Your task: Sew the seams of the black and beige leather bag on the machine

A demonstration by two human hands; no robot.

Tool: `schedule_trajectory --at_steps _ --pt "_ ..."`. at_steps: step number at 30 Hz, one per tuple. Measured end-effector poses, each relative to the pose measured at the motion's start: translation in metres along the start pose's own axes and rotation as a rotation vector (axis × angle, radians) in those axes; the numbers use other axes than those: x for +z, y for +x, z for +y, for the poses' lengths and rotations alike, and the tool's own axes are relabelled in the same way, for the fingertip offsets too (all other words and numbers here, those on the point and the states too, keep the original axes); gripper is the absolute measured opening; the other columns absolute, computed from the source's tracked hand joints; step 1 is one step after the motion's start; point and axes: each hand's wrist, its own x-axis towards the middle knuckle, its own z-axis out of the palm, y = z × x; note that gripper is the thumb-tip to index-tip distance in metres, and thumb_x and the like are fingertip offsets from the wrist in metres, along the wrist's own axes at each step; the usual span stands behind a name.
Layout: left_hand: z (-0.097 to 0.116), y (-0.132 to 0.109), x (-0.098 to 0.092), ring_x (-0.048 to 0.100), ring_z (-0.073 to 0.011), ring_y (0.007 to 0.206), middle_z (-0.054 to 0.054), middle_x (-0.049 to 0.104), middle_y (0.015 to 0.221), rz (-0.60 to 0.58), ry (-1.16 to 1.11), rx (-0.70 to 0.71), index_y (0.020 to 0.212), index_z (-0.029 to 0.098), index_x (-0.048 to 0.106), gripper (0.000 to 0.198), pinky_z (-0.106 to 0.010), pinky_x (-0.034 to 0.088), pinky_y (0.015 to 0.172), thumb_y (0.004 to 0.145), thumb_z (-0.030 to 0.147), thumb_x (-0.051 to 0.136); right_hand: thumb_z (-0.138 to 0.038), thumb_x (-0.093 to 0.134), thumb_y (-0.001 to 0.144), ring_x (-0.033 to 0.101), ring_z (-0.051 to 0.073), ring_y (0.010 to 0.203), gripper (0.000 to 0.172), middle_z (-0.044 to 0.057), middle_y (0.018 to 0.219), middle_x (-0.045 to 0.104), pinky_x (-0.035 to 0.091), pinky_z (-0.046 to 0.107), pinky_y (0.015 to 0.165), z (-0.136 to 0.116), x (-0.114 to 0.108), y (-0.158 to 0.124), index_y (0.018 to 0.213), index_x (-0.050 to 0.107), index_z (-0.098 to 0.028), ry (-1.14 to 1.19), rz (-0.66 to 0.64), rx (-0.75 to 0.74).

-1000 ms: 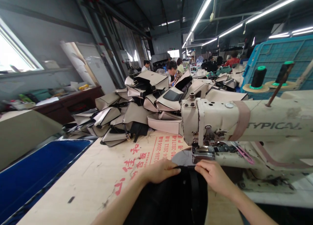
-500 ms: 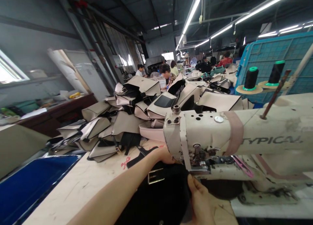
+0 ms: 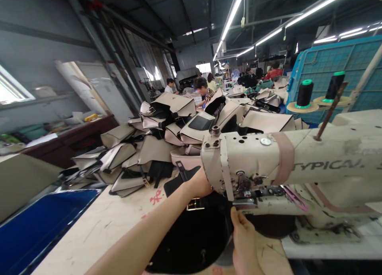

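A black bag piece (image 3: pixel 191 239) with a gold buckle (image 3: pixel 195 204) lies under the head of a sewing machine (image 3: pixel 244 159). My right hand (image 3: pixel 243 231) pinches its right edge, thumb on top, just below the presser foot area. My left hand (image 3: pixel 200 183) reaches over the far side of the piece, close against the machine head. Its fingers are hidden behind the head, so their grip does not show. Beyond my left wrist a black strap (image 3: pixel 180 172) stands up from a black part on the table.
Several beige bags with black trim (image 3: pixel 155 147) are heaped behind the machine. A blue-lined bin (image 3: pixel 44 223) stands left of the wooden table (image 3: pixel 80 235). Black thread spools (image 3: pixel 305 94) and a blue crate (image 3: pixel 337 64) are at right. Other people (image 3: pixel 203 90) sit farther back.
The bag piece and its buckle have shifted away from me and turned, with the buckle moving up and right. My left hand has moved slightly upward; the black strap behind it has risen.
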Motion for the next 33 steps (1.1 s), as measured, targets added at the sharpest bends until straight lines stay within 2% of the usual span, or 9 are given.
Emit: schedule_trajectory --at_steps 4,5,6,8,10,12,17,27,33 --pt "0.034 -0.071 0.026 0.049 -0.0259 0.099 -0.01 0.058 0.098 0.385 0.312 -0.247 0.087 0.016 0.058 0.022 -0.04 0.035 0.09 0.088 0.026 0.038 -0.053 0.071 0.059 0.058 0.017 0.08 0.051 0.007 0.085 0.066 0.046 0.024 0.071 0.001 -0.002 -0.001 0.084 0.064 -0.01 -0.007 0.031 -0.003" --pt "0.042 -0.085 0.041 0.054 -0.024 0.089 -0.009 0.06 0.088 0.408 0.33 -0.365 0.078 0.017 0.058 0.032 -0.037 0.04 0.083 0.091 0.032 0.033 -0.053 0.071 0.058 0.059 0.017 0.078 0.05 0.007 0.084 0.066 0.046 0.024 0.069 0.0 -0.002 -0.002 0.083 0.064 -0.01 -0.007 0.021 -0.005" --pt "0.048 -0.095 0.058 0.057 -0.022 0.081 -0.008 0.061 0.081 0.314 0.284 -0.423 0.072 0.018 0.059 0.039 -0.033 0.043 0.076 0.092 0.036 0.031 -0.053 0.071 0.057 0.059 0.017 0.075 0.05 0.007 0.083 0.066 0.046 0.024 0.067 -0.001 -0.002 -0.003 0.082 0.064 -0.01 -0.002 0.008 -0.009" --pt "0.052 -0.1 0.092 0.059 -0.0236 0.089 -0.01 0.063 0.095 0.201 0.171 -0.521 0.097 0.017 0.059 0.036 -0.03 0.045 0.074 0.089 0.044 0.037 -0.054 0.071 0.055 0.059 0.018 0.073 0.05 0.007 0.082 0.066 0.046 0.024 0.065 -0.004 -0.002 -0.004 0.08 0.064 -0.012 0.008 -0.012 -0.015" --pt "0.05 -0.085 0.118 0.057 -0.0245 0.099 -0.015 0.059 0.108 0.255 0.073 -0.548 0.113 0.011 0.05 0.044 -0.029 0.044 0.077 0.089 0.045 0.038 -0.054 0.071 0.054 0.059 0.018 0.075 0.048 0.007 0.082 0.066 0.046 0.024 0.065 -0.005 -0.002 -0.003 0.078 0.063 -0.013 0.004 -0.022 -0.017" --pt "0.045 -0.063 0.13 0.057 -0.0257 0.098 -0.018 0.06 0.103 0.347 0.019 -0.631 0.108 0.007 0.051 0.046 -0.029 0.044 0.075 0.089 0.046 0.036 -0.055 0.071 0.054 0.058 0.018 0.073 0.047 0.007 0.078 0.066 0.045 0.023 0.062 -0.004 -0.004 0.0 0.075 0.063 -0.014 -0.012 -0.031 -0.01" --pt "0.039 -0.032 0.131 0.062 -0.0253 0.081 -0.013 0.064 0.088 0.441 0.035 -0.752 0.091 0.011 0.058 0.035 -0.029 0.04 0.063 0.09 0.039 0.036 -0.056 0.069 0.056 0.055 0.016 0.062 0.046 0.004 0.066 0.063 0.041 0.021 0.052 -0.001 -0.007 0.004 0.072 0.061 -0.014 -0.018 -0.054 -0.001" --pt "0.014 -0.04 0.138 0.063 -0.0191 0.066 -0.01 0.065 0.066 0.431 -0.187 -0.728 0.061 0.013 0.06 0.053 -0.025 0.03 0.051 0.092 0.043 0.03 -0.053 0.072 0.056 0.059 0.02 0.076 0.05 0.007 0.077 0.066 0.046 0.024 0.064 0.001 -0.002 -0.002 0.086 0.063 -0.013 0.083 -0.002 0.078" --pt "0.013 -0.036 0.136 0.064 -0.0219 0.07 -0.012 0.065 0.066 0.422 -0.165 -0.733 0.06 0.012 0.06 0.053 -0.026 0.03 0.051 0.092 0.042 0.03 -0.053 0.073 0.053 0.058 0.018 0.071 0.05 0.007 0.076 0.065 0.045 0.023 0.06 -0.002 0.002 -0.001 0.08 0.063 -0.013 0.092 0.014 0.055"
